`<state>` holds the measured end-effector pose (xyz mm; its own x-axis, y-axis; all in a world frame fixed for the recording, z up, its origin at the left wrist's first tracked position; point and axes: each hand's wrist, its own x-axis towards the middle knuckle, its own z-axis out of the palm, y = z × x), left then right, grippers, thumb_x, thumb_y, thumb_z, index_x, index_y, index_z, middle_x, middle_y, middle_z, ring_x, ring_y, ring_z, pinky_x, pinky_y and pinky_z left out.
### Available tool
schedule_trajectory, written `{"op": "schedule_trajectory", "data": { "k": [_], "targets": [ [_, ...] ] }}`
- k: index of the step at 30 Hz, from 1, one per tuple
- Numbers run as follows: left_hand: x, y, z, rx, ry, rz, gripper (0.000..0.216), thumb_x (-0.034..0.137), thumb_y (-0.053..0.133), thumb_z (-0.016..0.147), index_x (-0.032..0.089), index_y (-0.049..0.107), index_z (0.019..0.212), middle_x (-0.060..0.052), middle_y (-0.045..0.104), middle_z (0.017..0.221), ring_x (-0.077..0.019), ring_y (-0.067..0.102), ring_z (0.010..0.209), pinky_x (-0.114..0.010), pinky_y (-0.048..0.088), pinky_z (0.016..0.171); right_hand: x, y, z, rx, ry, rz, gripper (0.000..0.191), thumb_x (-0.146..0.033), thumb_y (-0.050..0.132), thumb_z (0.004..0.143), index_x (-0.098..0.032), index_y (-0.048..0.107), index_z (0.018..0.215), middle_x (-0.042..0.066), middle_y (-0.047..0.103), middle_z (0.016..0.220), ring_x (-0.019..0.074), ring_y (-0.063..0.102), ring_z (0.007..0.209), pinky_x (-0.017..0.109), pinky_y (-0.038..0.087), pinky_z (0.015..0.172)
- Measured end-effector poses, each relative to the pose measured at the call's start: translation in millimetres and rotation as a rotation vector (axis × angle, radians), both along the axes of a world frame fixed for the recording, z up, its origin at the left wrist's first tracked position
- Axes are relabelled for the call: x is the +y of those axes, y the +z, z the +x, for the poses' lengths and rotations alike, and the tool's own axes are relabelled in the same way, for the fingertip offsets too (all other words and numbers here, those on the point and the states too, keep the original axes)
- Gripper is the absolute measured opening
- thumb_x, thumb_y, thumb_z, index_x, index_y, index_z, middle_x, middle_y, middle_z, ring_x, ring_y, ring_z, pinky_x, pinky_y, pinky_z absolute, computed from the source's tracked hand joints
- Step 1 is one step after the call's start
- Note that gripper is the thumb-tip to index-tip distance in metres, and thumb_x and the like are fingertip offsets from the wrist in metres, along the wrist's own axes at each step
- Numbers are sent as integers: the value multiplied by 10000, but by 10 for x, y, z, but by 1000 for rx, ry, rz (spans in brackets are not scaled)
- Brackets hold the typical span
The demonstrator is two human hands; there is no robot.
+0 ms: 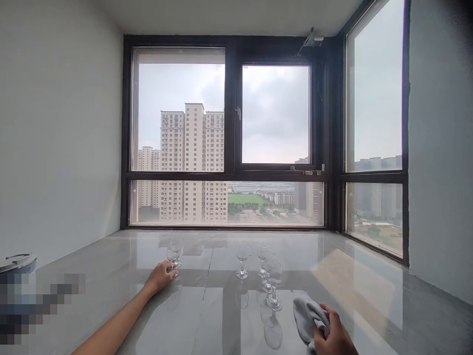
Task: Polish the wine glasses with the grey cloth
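Note:
My left hand reaches out across the tiled sill, its fingers closed at the stem of a clear stemmed glass. Another glass seems to stand just behind that one, though the two overlap. In my right hand is a bunched light grey cloth, held at the lower right. Left of the cloth, a stemmed glass stands upright nearest to me. Behind it are more upright glasses, partly overlapping, and a single glass stands a little apart to their left.
The glossy tiled surface reflects the glasses and the window. A dark-framed window closes off the back, with a side pane at right. At far left is a round lidded container, partly blurred out. Plain walls flank both sides.

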<state>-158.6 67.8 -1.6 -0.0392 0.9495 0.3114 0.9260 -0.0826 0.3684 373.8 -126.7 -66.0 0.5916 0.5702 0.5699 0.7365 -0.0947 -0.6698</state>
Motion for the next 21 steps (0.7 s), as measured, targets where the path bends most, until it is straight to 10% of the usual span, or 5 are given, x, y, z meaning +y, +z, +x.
{"op": "schedule_trajectory", "data": {
  "k": [6,21],
  "targets": [
    [20,-2,-19,-51,33,-4,215,250,563,896,220,584,684,-53,791,1090,-219,711,1015,-253,443,792,-3,-18,-1,-51,-8,-10,452,-387,350,884,-240,584,1242,140,732,1142,317,719,933,363,520,659],
    [-33,24,-32,-51,75,57,218,402,575,832,223,640,725,-60,757,914,-258,679,982,-278,432,793,127,-186,258,4,80,-16,514,-454,448,763,-243,623,1198,138,764,1124,344,741,917,400,554,682]
  ]
}}
